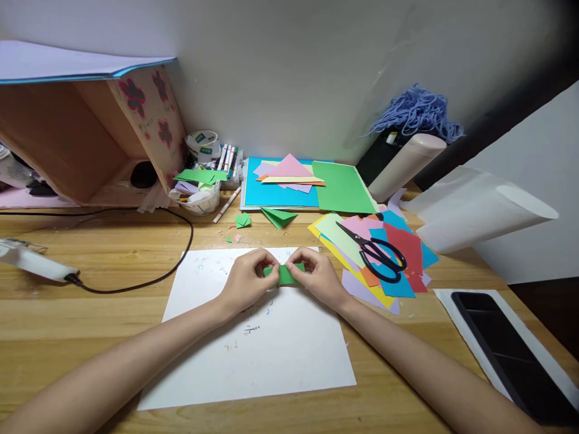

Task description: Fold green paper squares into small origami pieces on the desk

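Note:
A small strip of green paper [286,275] is stretched between my two hands, above the upper part of a white sheet [253,367] marked with small stray strokes. My left hand [251,276] pinches the strip's left end between thumb and fingers. At the other end, my right hand [316,276] grips it the same way. Beyond my hands lie a small folded green paper piece [243,220] and a larger folded green triangle [279,217]. Tiny paper scraps [237,238] are close to them.
Black-handled scissors [377,250] rest on coloured paper pieces [402,247] at right. A phone [506,349] lies at far right. Coloured sheets [344,187], a tub of scraps [199,202] and a cardboard box [149,120] stand at the back. A black cable [190,241] curves across the left.

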`<state>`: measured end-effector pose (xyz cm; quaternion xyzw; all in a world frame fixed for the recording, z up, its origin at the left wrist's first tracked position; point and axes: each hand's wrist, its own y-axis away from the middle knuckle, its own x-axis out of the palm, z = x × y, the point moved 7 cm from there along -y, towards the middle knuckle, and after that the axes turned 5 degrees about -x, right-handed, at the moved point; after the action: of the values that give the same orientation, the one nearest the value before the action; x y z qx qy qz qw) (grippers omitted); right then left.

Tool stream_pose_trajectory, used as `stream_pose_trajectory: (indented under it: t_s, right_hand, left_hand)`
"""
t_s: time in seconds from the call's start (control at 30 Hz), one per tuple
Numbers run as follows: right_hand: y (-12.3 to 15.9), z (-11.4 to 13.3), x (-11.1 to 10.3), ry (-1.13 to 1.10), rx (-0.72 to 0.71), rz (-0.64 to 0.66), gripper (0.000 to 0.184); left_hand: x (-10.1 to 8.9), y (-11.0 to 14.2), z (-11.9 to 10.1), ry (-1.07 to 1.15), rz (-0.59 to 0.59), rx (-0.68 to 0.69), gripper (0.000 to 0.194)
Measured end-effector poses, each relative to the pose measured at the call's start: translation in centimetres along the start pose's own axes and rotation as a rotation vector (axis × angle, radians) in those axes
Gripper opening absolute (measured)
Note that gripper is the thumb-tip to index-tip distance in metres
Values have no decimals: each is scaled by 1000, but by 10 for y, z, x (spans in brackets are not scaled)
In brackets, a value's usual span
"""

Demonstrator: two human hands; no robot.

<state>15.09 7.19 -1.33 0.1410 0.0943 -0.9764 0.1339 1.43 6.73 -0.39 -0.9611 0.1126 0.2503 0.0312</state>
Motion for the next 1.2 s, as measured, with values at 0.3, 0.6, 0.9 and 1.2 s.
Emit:
stream_pose_trajectory:
  t_s: [0.3, 0.6, 0.9, 1.2]
  right_hand:
    - [-3, -7, -21, -7, 61, -237, 15]
    - [-4, -4, -9, -42, 3, -85, 13]
    - [0, 3, 3, -29, -20, 77, 7]
    - [-3, -15, -13, -135, 99, -151, 18]
  left_hand:
    - [-17, -2, 13, 144, -205, -136, 3]
    - [-4, -2, -4, 47, 6, 25, 18]
    - [0, 2, -13, -69, 40, 108, 14]
    - [-20, 0, -3, 26, -188, 4, 14]
